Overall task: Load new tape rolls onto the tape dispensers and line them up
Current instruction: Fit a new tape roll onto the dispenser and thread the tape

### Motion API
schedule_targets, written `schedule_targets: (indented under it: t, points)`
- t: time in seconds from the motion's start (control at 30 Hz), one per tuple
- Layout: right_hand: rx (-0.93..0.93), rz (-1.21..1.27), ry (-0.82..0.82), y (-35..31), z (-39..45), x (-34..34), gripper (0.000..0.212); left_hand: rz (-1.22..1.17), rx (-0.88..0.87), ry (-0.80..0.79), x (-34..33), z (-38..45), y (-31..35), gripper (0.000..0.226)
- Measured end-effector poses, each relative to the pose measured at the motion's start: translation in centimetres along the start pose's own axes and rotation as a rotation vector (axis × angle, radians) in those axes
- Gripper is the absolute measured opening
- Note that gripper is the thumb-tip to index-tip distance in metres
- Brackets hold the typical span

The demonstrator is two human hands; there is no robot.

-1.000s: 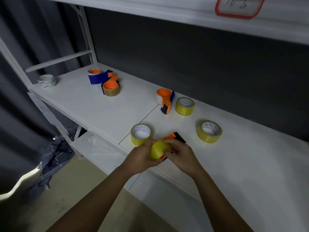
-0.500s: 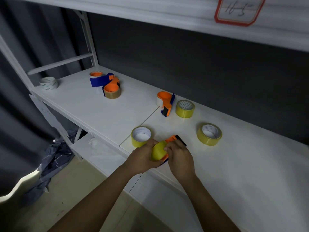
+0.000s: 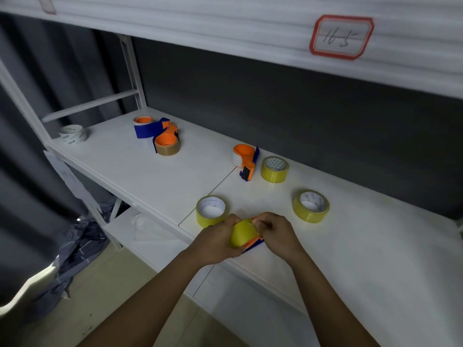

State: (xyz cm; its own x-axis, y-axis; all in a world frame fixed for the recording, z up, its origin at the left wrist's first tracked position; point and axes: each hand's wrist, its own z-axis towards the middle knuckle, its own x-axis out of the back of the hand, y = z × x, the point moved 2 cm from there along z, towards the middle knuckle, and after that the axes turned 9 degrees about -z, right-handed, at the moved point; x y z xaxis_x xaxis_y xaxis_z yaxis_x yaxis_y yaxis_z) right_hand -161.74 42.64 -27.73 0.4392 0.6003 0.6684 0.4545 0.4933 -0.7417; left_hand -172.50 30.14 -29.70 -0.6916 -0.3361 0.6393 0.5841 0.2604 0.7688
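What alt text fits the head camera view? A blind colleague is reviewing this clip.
Two hands, left hand and right hand, grip a yellow tape roll on an orange dispenser over a white shelf. Three loose yellow rolls and other dispensers sit farther back.

Red-bordered label point(image 3: 341, 37), upper shelf edge point(image 3: 225, 28), far right: handwritten "16-5". Second red-bordered label point(image 3: 47, 3), far left, cut off, unreadable. White roll point(image 3: 73, 133), far left: print illegible.
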Motion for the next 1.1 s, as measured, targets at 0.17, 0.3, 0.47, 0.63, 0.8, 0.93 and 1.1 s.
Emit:
schedule_targets:
  t: [0.17, 0.3, 0.47, 0.63, 0.8, 0.93, 1.1]
  points:
    - [-0.145, 0.227, -0.067, 0.1, -0.1, 0.1, 0.016, 0.044, -0.013, -0.013, 0.1, -0.3, 0.2, 0.052]
    - [-0.338, 0.461, -0.111, 0.1, -0.3, 0.2, 0.010, 0.066, -0.017, -0.014, 0.2, -0.3, 0.5, 0.051]
    - [-0.105, 0.026, 0.113, -0.4, -1.1, -0.1, 0.012, 0.125, -0.022, -0.015, 0.0, -0.2, 0.8, 0.051]
    - [-0.036, -0.153, 0.195, -1.3, -1.6, -0.6, 0.015, 0.151, -0.028, -0.017, 0.0, -0.3, 0.9, 0.049]
    - [-0.092, -0.067, 0.110, -1.8, -1.2, 0.0, 0.013, 0.221, -0.056, -0.006, -0.2, -0.4, 1.4, 0.047]
    - [-0.161, 0.104, 0.041, -1.6, -1.2, -0.1, 0.013, 0.245, -0.067, -0.009, -0.3, -0.4, 1.6, 0.047]
    - [-0.205, 0.113, 0.141, -1.0, -1.6, -0.1, 0.014, 0.291, -0.087, 0.007, -0.4, -0.6, 1.8, 0.047]
